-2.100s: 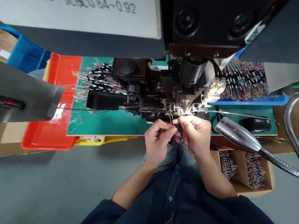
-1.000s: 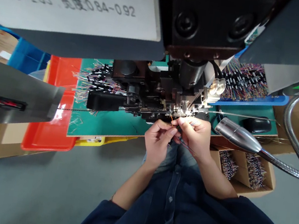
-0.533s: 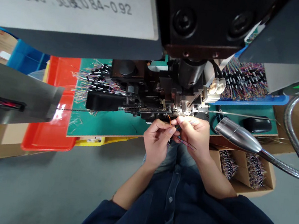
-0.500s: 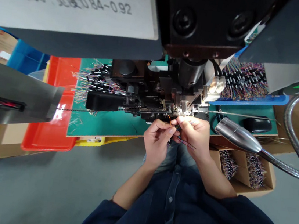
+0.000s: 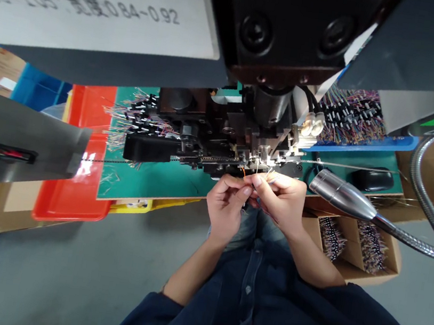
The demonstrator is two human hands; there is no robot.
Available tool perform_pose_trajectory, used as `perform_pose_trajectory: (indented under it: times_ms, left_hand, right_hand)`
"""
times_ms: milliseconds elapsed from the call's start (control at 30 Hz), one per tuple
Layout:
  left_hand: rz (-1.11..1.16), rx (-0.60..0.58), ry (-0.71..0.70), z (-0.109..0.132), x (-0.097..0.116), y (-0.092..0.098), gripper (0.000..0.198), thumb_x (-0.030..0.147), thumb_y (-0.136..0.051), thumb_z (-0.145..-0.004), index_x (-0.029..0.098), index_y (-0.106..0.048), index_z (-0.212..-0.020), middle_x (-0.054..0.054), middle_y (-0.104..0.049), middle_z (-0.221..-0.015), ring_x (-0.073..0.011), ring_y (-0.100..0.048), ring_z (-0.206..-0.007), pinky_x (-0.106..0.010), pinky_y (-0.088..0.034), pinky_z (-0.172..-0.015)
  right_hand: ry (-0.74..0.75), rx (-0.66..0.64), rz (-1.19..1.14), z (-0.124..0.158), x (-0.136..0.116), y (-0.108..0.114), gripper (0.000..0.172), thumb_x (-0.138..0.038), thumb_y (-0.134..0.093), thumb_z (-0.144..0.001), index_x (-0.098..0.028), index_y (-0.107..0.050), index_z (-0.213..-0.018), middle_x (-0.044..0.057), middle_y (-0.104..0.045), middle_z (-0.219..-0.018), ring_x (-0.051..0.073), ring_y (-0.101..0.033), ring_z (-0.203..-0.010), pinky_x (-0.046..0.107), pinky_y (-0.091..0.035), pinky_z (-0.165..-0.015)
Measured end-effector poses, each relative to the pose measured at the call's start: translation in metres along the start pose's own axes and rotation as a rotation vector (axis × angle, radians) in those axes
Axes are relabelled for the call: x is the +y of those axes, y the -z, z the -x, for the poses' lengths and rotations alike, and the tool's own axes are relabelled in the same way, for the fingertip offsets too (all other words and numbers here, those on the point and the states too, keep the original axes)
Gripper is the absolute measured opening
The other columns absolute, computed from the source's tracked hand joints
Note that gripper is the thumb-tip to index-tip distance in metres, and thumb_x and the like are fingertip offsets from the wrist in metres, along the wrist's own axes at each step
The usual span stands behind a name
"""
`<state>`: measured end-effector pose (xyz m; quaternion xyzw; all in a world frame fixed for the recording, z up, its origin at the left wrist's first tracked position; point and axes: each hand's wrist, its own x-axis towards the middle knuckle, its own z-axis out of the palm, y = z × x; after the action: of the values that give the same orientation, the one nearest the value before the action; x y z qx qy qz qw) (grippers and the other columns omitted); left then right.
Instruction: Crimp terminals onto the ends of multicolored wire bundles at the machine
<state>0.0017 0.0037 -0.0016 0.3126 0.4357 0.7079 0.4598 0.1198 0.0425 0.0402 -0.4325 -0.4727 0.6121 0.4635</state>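
Both my hands meet just in front of the lit working point of a crimping machine (image 5: 260, 160). My left hand (image 5: 226, 200) is closed, thumb against fingers, on a small bundle of thin wires. An orange wire (image 5: 243, 172) sticks up from the bundle toward the machine. My right hand (image 5: 282, 197) pinches the same wires from the other side, its fingertips almost touching the left ones. A pale wire end rises by its index finger. Most of the bundle is hidden behind the fingers.
A lamp (image 5: 344, 194) on a flexible metal neck stands right of my hands. Wire bundles fill a blue tray (image 5: 365, 143) and a divided cardboard box (image 5: 379, 255). Left are a red tray (image 5: 70, 201), the green tabletop (image 5: 158, 181) and more wire bundles (image 5: 143, 114).
My right hand's fingers have shifted slightly around the wires, and a pale wire end now shows upright between them. The wire tails that hung below the hands are less visible. The view has shifted slightly.
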Motion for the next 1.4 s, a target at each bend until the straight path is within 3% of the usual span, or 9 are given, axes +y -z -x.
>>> perform_pose_trajectory:
  times_ms: [200,333,600,1000,1400]
  left_hand:
    - [-0.050,-0.016,0.048,0.000,0.001,0.000,0.024,0.036,-0.093,-0.093,0.021,-0.076,-0.087,0.001,-0.075,-0.079,-0.0104,-0.068,-0.063,-0.023,-0.060,-0.064]
    - [-0.061,-0.054,0.065,0.002,0.001,0.003,0.022,0.031,-0.092,-0.094,0.020,-0.075,-0.088,0.001,-0.077,-0.080,-0.0115,-0.073,-0.068,-0.022,-0.063,-0.066]
    - [-0.104,-0.052,0.077,0.003,0.004,0.003,0.022,0.035,-0.088,-0.096,0.021,-0.072,-0.093,-0.001,-0.082,-0.084,-0.0163,-0.082,-0.072,-0.024,-0.069,-0.063]
    - [-0.072,-0.051,0.019,0.000,0.003,0.000,0.018,0.029,-0.089,-0.096,0.022,-0.073,-0.092,0.001,-0.081,-0.083,-0.0157,-0.083,-0.072,-0.024,-0.069,-0.062]
    - [-0.066,-0.044,0.080,0.003,0.007,-0.001,0.026,0.037,-0.092,-0.094,0.021,-0.072,-0.091,0.000,-0.081,-0.081,-0.0158,-0.079,-0.067,-0.026,-0.066,-0.062]
  right_hand:
    - [-0.033,-0.033,0.039,-0.001,0.000,0.004,0.032,-0.053,-0.087,-0.094,-0.022,-0.090,-0.101,-0.006,-0.053,-0.050,0.010,-0.041,-0.042,0.026,-0.042,-0.041]
    - [-0.087,-0.049,-0.046,-0.004,-0.001,0.004,0.036,-0.055,-0.086,-0.094,-0.022,-0.084,-0.081,-0.004,-0.055,-0.049,0.011,-0.044,-0.042,0.027,-0.044,-0.041]
    - [-0.190,0.016,-0.190,-0.010,0.000,-0.001,0.038,-0.059,-0.087,-0.091,-0.022,-0.085,-0.079,-0.008,-0.042,-0.040,0.011,-0.038,-0.039,0.027,-0.048,-0.042]
    - [-0.184,0.015,-0.189,-0.011,0.000,0.000,0.039,-0.058,-0.088,-0.092,-0.022,-0.085,-0.080,-0.007,-0.047,-0.042,0.010,-0.037,-0.040,0.027,-0.048,-0.043]
    - [-0.116,-0.003,-0.091,-0.005,-0.011,-0.001,0.039,-0.059,-0.086,-0.093,-0.022,-0.085,-0.080,-0.007,-0.048,-0.043,0.009,-0.033,-0.038,0.027,-0.044,-0.041]
